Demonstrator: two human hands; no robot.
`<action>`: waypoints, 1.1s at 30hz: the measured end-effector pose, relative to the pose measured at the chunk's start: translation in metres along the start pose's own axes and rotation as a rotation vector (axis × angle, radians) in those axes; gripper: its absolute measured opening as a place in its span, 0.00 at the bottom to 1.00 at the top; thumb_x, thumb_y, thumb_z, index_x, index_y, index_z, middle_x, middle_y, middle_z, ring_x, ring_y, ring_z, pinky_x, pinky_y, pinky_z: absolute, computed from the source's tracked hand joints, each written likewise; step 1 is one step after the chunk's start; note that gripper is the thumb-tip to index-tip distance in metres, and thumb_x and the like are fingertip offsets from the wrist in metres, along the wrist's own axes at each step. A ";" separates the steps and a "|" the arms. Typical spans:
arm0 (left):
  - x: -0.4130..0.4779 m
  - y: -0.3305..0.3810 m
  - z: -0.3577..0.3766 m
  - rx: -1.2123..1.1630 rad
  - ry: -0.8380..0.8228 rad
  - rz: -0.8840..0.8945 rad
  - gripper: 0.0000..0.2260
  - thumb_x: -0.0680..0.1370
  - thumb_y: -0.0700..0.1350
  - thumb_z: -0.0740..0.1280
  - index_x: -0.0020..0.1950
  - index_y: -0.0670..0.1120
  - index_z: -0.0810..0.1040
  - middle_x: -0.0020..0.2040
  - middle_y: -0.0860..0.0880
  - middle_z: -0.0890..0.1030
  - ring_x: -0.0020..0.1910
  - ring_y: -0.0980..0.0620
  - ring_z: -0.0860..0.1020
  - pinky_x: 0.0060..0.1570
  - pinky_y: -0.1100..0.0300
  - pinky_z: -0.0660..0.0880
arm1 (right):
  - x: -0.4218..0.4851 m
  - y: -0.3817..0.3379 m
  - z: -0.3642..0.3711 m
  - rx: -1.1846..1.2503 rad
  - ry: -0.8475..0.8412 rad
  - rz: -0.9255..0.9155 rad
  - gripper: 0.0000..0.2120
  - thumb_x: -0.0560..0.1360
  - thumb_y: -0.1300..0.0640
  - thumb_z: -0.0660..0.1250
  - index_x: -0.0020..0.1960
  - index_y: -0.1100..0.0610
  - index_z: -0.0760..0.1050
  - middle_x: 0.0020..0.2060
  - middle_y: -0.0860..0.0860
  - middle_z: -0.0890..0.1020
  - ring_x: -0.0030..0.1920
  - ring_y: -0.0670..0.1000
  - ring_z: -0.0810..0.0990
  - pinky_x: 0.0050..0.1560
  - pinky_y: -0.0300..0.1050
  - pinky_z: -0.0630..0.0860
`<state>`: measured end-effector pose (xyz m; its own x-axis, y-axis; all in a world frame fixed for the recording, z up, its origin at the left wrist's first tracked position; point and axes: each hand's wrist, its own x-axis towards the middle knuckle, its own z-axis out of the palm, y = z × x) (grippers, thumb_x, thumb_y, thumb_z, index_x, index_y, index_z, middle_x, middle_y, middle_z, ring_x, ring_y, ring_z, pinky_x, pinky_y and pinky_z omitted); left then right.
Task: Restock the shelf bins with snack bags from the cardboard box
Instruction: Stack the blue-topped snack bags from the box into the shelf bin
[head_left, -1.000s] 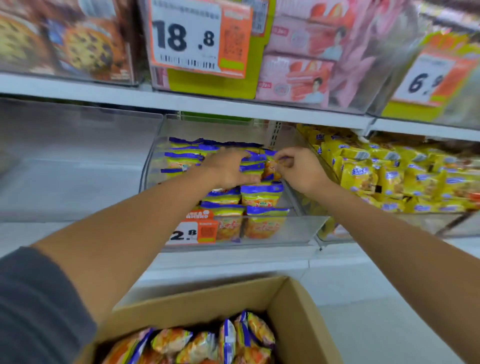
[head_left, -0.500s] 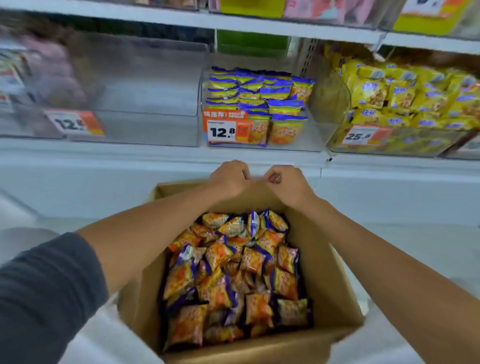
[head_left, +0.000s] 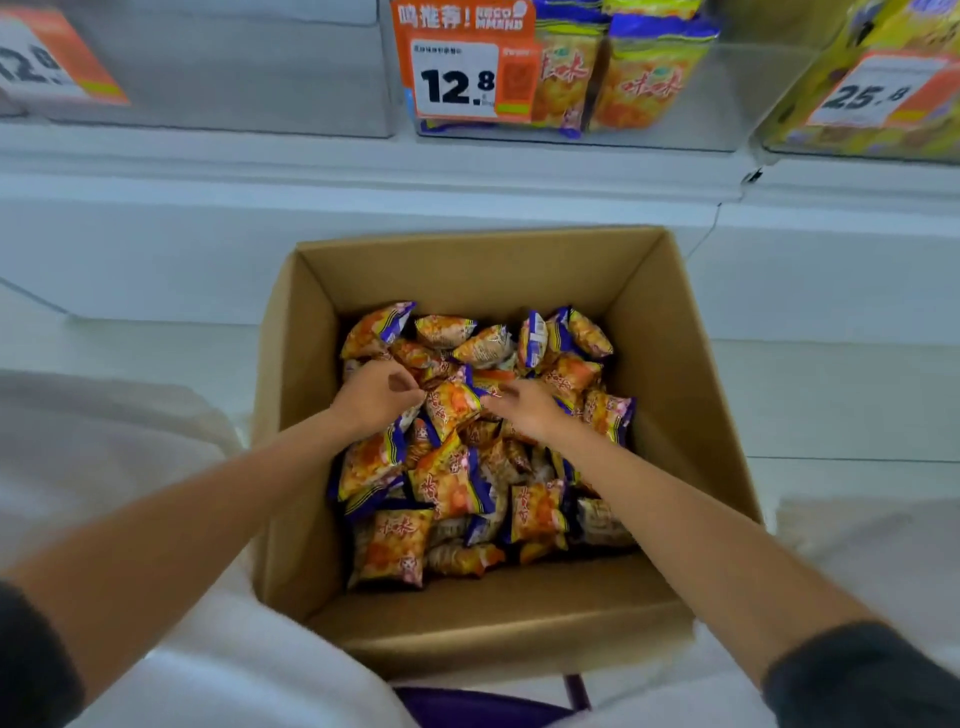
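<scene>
On the shelf above, the left bin shows a partly cut-off orange price tag. Below it stands the open cardboard box, with loose orange and purple snack bags heaped across its floor. The left hand is inside, near the box's left wall, with its fingers curled tight against the left edge of one orange bag on top of the heap. Whether it actually pinches that bag cannot be told. The right hand lies just right of the same bag, its fingers loosely spread and touching it. Above the box, the middle bin holds upright bags behind a 12.8 tag. The right bin carries a 25.8 tag.
</scene>
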<state>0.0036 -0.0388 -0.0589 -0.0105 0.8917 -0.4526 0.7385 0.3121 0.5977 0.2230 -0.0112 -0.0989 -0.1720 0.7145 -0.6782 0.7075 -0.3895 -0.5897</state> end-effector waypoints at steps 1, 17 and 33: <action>-0.001 -0.003 0.004 -0.015 0.002 -0.010 0.03 0.77 0.47 0.70 0.45 0.49 0.79 0.47 0.52 0.79 0.48 0.55 0.77 0.45 0.63 0.72 | 0.006 -0.003 0.009 0.054 0.021 0.015 0.26 0.75 0.45 0.69 0.65 0.61 0.75 0.57 0.56 0.81 0.59 0.56 0.79 0.62 0.53 0.75; -0.009 0.012 0.007 -0.848 -0.083 -0.439 0.42 0.62 0.55 0.81 0.71 0.44 0.69 0.65 0.47 0.77 0.59 0.50 0.79 0.45 0.57 0.82 | -0.047 -0.018 -0.002 0.739 -0.287 0.064 0.16 0.74 0.66 0.70 0.62 0.62 0.75 0.55 0.58 0.83 0.56 0.54 0.82 0.58 0.45 0.79; -0.007 -0.010 0.002 -0.507 0.110 -0.274 0.41 0.65 0.49 0.81 0.74 0.46 0.66 0.65 0.47 0.75 0.61 0.47 0.77 0.40 0.55 0.83 | -0.033 -0.002 0.008 0.201 -0.030 0.006 0.27 0.72 0.65 0.73 0.69 0.57 0.69 0.57 0.52 0.75 0.59 0.52 0.75 0.51 0.40 0.74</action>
<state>-0.0027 -0.0484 -0.0630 -0.2455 0.7765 -0.5804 0.2846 0.6300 0.7225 0.2214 -0.0390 -0.0786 -0.1911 0.6954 -0.6928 0.5577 -0.5039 -0.6596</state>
